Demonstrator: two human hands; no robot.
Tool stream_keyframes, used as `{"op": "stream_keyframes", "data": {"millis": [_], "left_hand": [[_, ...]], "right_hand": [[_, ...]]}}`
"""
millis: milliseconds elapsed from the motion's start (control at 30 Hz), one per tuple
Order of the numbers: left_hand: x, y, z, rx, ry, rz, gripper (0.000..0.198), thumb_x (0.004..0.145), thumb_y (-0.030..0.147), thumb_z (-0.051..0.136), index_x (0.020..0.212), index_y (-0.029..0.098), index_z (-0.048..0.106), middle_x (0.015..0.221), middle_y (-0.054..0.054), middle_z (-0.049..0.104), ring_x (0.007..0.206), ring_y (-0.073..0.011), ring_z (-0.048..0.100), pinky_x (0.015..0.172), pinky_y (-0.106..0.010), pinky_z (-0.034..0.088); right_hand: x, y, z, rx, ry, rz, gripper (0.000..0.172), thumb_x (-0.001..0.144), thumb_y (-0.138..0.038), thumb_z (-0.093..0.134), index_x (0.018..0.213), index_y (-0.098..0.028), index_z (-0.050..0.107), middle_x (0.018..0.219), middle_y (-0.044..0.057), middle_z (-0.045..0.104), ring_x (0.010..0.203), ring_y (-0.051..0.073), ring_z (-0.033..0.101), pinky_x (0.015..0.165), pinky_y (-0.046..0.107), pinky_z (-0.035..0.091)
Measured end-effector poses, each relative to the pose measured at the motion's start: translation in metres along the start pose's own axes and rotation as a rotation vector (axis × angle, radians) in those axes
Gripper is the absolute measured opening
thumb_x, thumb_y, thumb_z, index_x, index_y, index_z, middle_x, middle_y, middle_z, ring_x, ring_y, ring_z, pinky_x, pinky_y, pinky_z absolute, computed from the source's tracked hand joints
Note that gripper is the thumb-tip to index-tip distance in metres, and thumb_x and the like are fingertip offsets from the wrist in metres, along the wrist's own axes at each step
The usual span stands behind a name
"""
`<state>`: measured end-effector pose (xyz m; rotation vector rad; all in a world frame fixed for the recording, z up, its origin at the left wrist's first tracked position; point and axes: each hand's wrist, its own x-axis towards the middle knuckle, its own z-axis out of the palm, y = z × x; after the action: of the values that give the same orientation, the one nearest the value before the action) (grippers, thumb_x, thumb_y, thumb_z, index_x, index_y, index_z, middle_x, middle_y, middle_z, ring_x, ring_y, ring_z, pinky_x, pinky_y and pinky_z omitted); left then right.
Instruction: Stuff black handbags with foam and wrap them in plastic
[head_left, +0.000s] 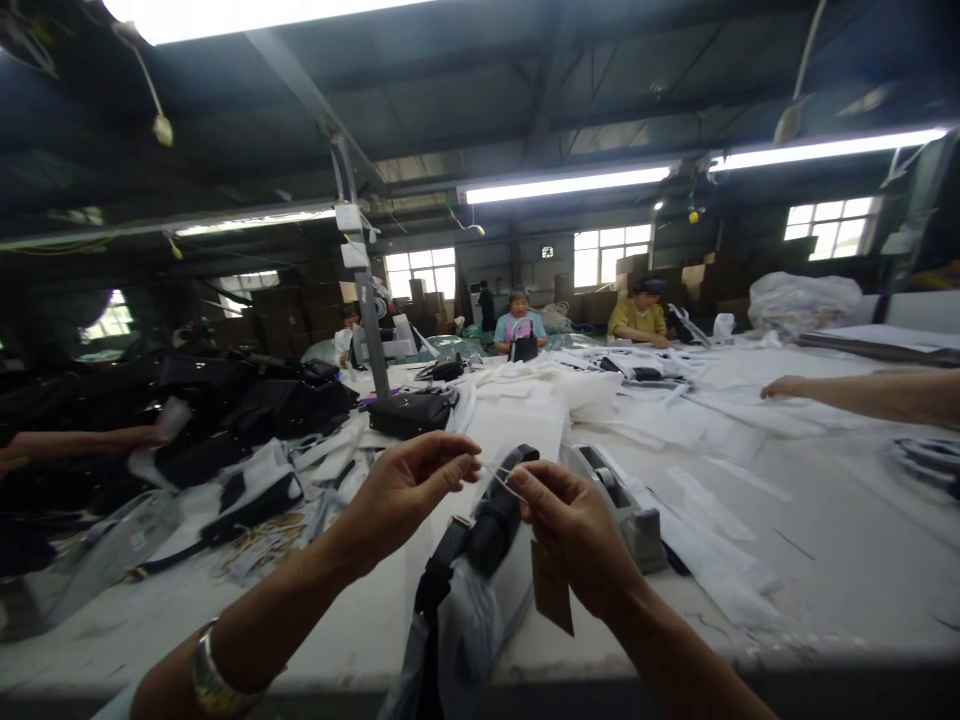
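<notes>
Between my two hands runs a thin pale string [496,470], pinched at both ends over the table. My left hand [416,490] closes thumb and fingertips on one end. My right hand [574,525] pinches the other end, and a brown hang tag [551,590] dangles beneath it. Just below the string is a black bag strap or handle [495,530] with a buckle, partly wrapped in clear plastic [469,625]. Its lower part runs out of view at the table's front edge. Close to my right hand stands a grey tape dispenser [634,515].
White sheets and strips [585,395] cover much of the white table [817,560]. Black bags [247,400] pile up at left, beside loose tags [266,545]. A metal post [369,330] rises ahead. Other people's arms [877,395] reach in from both sides.
</notes>
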<state>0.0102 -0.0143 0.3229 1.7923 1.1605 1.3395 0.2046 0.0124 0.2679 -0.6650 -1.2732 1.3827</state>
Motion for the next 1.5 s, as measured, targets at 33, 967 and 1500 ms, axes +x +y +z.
{"op": "stream_keyframes", "data": {"millis": [33, 967, 1500], "left_hand": [[-0.002, -0.010, -0.007, 0.053, -0.020, -0.034, 0.028, 0.084, 0.044, 0.066, 0.103, 0.023, 0.068, 0.093, -0.004, 0.072, 0.088, -0.0202, 0.067, 0.076, -0.029, 0.052], [-0.033, -0.098, -0.016, -0.243, -0.354, -0.548, 0.025, 0.077, 0.038, 0.074, 0.087, 0.016, 0.072, 0.079, -0.001, 0.066, 0.072, -0.0123, 0.055, 0.067, -0.023, 0.039], [-0.075, -0.086, -0.030, -0.725, 0.100, -0.417, 0.010, 0.091, 0.028, 0.063, 0.090, 0.019, 0.068, 0.091, -0.001, 0.066, 0.094, -0.0151, 0.063, 0.100, -0.034, 0.048]], "right_hand": [[-0.001, 0.004, -0.004, -0.117, -0.005, -0.023, 0.031, 0.080, -0.048, 0.072, 0.083, -0.017, 0.070, 0.056, -0.004, 0.057, 0.044, 0.006, 0.041, 0.042, 0.019, 0.028], [0.001, 0.072, 0.013, -0.464, -0.275, 0.075, 0.023, 0.089, -0.036, 0.059, 0.091, -0.017, 0.070, 0.064, 0.000, 0.065, 0.045, 0.010, 0.051, 0.042, 0.020, 0.038], [-0.028, 0.063, 0.002, -0.697, -0.251, -0.225, 0.020, 0.084, -0.015, 0.065, 0.102, -0.024, 0.071, 0.099, 0.003, 0.073, 0.093, 0.020, 0.068, 0.083, 0.029, 0.050]]}}
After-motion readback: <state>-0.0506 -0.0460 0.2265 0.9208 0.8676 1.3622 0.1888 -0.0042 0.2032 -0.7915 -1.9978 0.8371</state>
